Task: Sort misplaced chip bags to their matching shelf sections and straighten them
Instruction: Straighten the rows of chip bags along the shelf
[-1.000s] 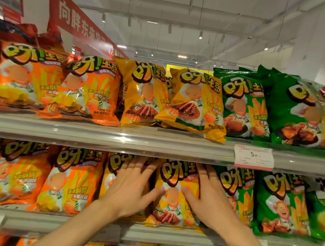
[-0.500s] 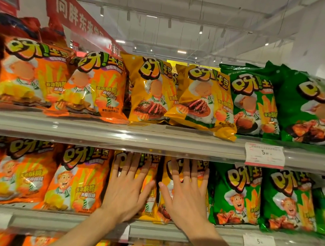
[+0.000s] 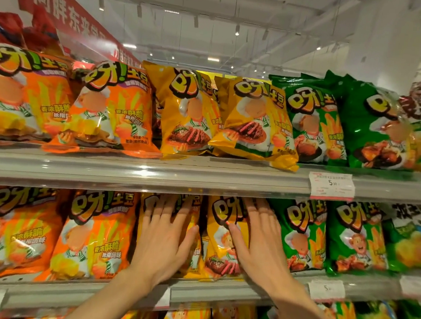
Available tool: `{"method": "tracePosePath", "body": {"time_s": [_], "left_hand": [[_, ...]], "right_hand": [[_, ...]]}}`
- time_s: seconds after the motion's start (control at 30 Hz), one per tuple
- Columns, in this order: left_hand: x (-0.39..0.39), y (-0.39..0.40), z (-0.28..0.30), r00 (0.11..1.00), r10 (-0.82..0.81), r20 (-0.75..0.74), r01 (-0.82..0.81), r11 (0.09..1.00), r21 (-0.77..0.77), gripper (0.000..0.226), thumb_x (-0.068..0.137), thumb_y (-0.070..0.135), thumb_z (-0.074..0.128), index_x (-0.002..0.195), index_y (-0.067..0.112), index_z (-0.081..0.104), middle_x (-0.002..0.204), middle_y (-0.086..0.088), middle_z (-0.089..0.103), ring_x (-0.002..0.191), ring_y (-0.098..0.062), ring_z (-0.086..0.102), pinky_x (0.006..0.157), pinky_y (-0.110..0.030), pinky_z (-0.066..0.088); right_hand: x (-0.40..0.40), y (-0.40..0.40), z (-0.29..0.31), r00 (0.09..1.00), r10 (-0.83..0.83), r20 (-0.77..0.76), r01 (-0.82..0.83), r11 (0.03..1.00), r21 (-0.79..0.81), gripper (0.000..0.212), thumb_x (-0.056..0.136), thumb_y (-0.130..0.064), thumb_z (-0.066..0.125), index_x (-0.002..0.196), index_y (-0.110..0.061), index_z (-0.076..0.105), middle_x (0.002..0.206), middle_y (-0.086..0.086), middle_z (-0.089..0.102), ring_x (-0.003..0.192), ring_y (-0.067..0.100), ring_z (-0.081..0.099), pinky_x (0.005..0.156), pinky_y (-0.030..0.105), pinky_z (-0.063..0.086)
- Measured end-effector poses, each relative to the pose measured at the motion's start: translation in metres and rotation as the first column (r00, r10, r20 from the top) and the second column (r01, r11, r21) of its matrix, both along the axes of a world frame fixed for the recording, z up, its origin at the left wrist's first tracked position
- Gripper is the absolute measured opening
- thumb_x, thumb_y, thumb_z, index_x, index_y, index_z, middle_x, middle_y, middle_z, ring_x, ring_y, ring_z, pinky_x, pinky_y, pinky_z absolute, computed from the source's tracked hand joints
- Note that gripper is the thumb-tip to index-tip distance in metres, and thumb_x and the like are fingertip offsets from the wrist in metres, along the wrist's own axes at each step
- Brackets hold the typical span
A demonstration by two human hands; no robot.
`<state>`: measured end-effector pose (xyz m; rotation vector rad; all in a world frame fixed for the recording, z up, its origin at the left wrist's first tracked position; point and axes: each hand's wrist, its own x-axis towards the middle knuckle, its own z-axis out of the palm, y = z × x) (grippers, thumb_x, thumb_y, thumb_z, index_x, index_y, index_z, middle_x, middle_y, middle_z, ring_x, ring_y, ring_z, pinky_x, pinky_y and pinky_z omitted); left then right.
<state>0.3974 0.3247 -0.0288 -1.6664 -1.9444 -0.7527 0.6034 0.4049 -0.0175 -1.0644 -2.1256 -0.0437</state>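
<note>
Both hands flat, fingers spread, nothing gripped. Left hand [image 3: 164, 239] on left yellow bag [image 3: 190, 250], right hand [image 3: 260, 246] on right yellow bag [image 3: 218, 240] — middle shelf [image 3: 217, 292], btwn orange and green sections. Bags upright, long axis vertical, gap btwn them directly btwn thumbs — prob just squaring up.

Middle shelf [image 3: 217, 295]: orange bags [image 3: 94, 235], yellow bags [image 3: 218, 240], green bags [image 3: 353, 240].

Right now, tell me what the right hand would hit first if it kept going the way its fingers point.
The right hand lies flat on a yellow bag, fingers pointing up. It would probably meet the shelf edge above first; depth there is unclear.
</note>
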Motion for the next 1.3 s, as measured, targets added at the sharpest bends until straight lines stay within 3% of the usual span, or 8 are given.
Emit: {"method": "tracePosePath", "body": {"time_s": [0.13,0.27,0.37,0.6,0.87,1.03,1.2,1.3], "left_hand": [[0.032,0.004,0.010,0.991,-0.123,0.059,0.117,0.989,0.094,0.053,0.096,0.051,0.040,0.135,0.016,0.050,0.116,-0.015,0.059,0.111,-0.032,0.050,0.090,-0.044,0.046],[0.075,0.012,0.020,0.941,-0.321,0.108,0.309,0.944,0.114,0.051,0.096,0.046,0.045,0.141,0.022,0.042,0.128,-0.007,0.047,0.111,-0.023,0.051,0.083,-0.031,0.047],[0.111,0.028,0.023,0.917,-0.369,0.149,0.361,0.929,0.082,0.052,0.095,0.047,0.046,0.144,0.032,0.034,0.133,-0.001,0.040,0.100,-0.019,0.058,0.076,-0.029,0.046],[0.176,0.083,0.022,0.923,-0.266,0.276,0.298,0.951,-0.079,0.073,0.092,0.050,0.053,0.152,0.039,0.012,0.142,-0.014,0.036,0.127,-0.034,0.045,0.099,-0.036,0.043],[0.195,0.112,0.030,0.911,-0.182,0.370,0.248,0.959,-0.139,0.093,0.082,0.062,0.064,0.152,0.042,0.006,0.152,-0.010,0.028,0.134,-0.030,0.039,0.100,-0.033,0.043],[0.196,0.119,0.032,0.845,-0.197,0.498,0.301,0.944,-0.138,0.095,0.075,0.050,0.074,0.148,0.043,0.014,0.136,0.000,0.054,0.125,-0.022,0.052,0.097,-0.034,0.048],[0.197,0.122,0.031,0.770,-0.207,0.603,0.325,0.941,-0.091,0.097,0.069,0.036,0.083,0.144,0.039,0.023,0.132,0.007,0.056,0.126,-0.015,0.050,0.105,-0.038,0.045],[0.194,0.122,0.037,0.759,-0.222,0.613,0.348,0.933,-0.093,0.101,0.062,0.039,0.087,0.144,0.037,0.028,0.135,0.010,0.051,0.127,-0.014,0.048,0.107,-0.037,0.044]], "right_hand": [[0.043,0.002,0.009,0.990,-0.029,-0.138,0.033,0.999,0.030,0.054,0.098,-0.040,0.053,0.143,-0.013,0.039,0.139,0.006,0.039,0.132,0.023,0.035,0.106,0.033,0.031],[0.095,0.020,0.019,0.966,-0.123,-0.227,0.136,0.990,0.042,0.052,0.092,-0.027,0.064,0.135,-0.005,0.044,0.125,0.009,0.044,0.116,0.027,0.046,0.094,0.034,0.040],[0.135,0.039,0.025,0.972,-0.175,-0.155,0.167,0.984,-0.063,0.052,0.091,-0.029,0.066,0.132,-0.007,0.045,0.125,0.010,0.046,0.114,0.029,0.049,0.087,0.034,0.040],[0.177,0.087,0.022,0.998,0.005,0.055,0.012,0.953,-0.303,0.071,0.083,-0.066,0.052,0.142,-0.032,0.029,0.137,-0.001,0.051,0.113,0.023,0.059,0.092,0.048,0.051],[0.181,0.115,0.025,0.966,0.256,0.024,-0.225,0.886,-0.406,0.110,0.082,-0.051,0.071,0.152,-0.041,-0.013,0.155,0.000,0.034,0.128,0.021,0.050,0.095,0.031,0.045],[0.176,0.125,0.022,0.940,0.335,-0.071,-0.331,0.836,-0.438,0.120,0.073,-0.047,0.081,0.152,-0.043,-0.009,0.153,-0.004,0.030,0.127,0.014,0.045,0.097,0.027,0.045],[0.175,0.122,0.025,0.942,0.324,-0.082,-0.329,0.854,-0.404,0.119,0.072,-0.039,0.083,0.153,-0.041,-0.004,0.143,-0.001,0.034,0.114,0.013,0.050,0.096,0.034,0.050],[0.179,0.122,0.029,0.944,0.324,-0.063,-0.322,0.860,-0.396,0.119,0.073,-0.038,0.083,0.156,-0.035,-0.003,0.154,-0.004,0.021,0.129,0.016,0.042,0.100,0.029,0.045]]}}
